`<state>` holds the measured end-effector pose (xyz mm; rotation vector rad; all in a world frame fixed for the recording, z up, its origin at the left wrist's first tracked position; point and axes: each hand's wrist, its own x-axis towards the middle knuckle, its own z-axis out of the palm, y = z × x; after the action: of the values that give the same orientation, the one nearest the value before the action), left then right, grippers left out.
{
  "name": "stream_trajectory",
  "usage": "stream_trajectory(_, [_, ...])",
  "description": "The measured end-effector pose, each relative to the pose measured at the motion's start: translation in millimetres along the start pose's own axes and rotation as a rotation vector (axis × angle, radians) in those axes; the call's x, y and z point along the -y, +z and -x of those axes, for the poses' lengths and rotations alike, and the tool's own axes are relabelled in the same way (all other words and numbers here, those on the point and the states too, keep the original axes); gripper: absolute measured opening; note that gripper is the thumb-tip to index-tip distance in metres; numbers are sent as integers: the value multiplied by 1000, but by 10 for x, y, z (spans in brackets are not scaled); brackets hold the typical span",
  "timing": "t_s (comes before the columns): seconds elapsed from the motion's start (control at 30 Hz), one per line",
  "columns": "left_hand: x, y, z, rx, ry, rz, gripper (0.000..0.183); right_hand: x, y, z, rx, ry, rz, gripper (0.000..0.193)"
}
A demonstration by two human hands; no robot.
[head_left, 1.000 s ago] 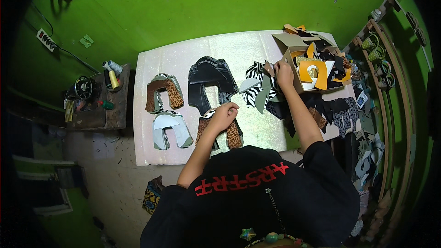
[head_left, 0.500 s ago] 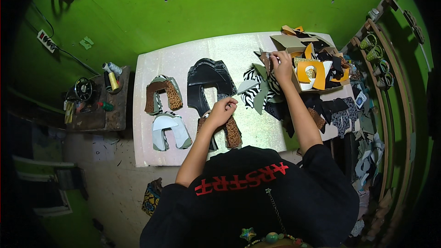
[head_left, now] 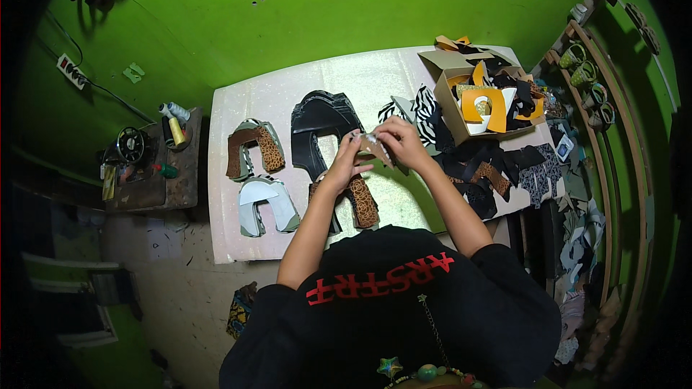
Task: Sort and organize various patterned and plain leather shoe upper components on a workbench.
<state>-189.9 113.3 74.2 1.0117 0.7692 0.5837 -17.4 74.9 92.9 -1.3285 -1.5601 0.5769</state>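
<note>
A small brown cut piece (head_left: 375, 150), apparently leather or fabric, is between my two hands above the middle of the table. My left hand (head_left: 342, 167) pinches its left edge, some of the fingers spread. From the other side my right hand (head_left: 406, 147) grips its upper right edge. Just beyond my left hand lies a stack of black U-shaped pieces (head_left: 324, 117). Below that hand is a U-shaped stack with a leopard-print side (head_left: 363, 203), partly hidden by my arm. Zebra-print pieces (head_left: 426, 108) and grey-green ones lie behind my right hand.
Further U-shaped stacks, brown with leopard print (head_left: 270, 153) and pale blue-white (head_left: 254, 191), lie on the table's left. An open cardboard box (head_left: 453, 119) of orange and black scraps stands at the right, with dark scraps (head_left: 472, 166) before it. A side table (head_left: 144, 191) carries thread cones.
My right hand has come back from beside the box toward me, bringing the brown piece. My left hand has risen slightly from the leopard-print stack and now holds the piece too.
</note>
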Motion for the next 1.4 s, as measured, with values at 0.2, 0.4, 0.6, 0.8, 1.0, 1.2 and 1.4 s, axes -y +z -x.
stream_trajectory(0.2, [-70,-22,73,93,-10,395,41,186,114,164,60,-15,-63,13])
stream_trajectory(0.4, [-89,-31,137,59,-36,262,35,152,148,256,53,-158,38,14])
stream_trajectory(0.6, [-61,-79,179,-28,8,261,34,210,179,315,18,-90,-111,13])
stream_trajectory(0.8, [-36,-120,183,42,41,403,34,300,86,306,67,-53,-98,13])
stream_trajectory(1.0, [-53,-37,171,8,57,303,30,258,57,291,60,-132,105,12])
stream_trajectory(1.2, [100,-92,45,-119,38,250,24,189,6,350,-84,-53,-70,9])
stream_trajectory(1.4, [167,-60,-108,-170,-57,47,20,-108,-159,461,-413,111,-231,12])
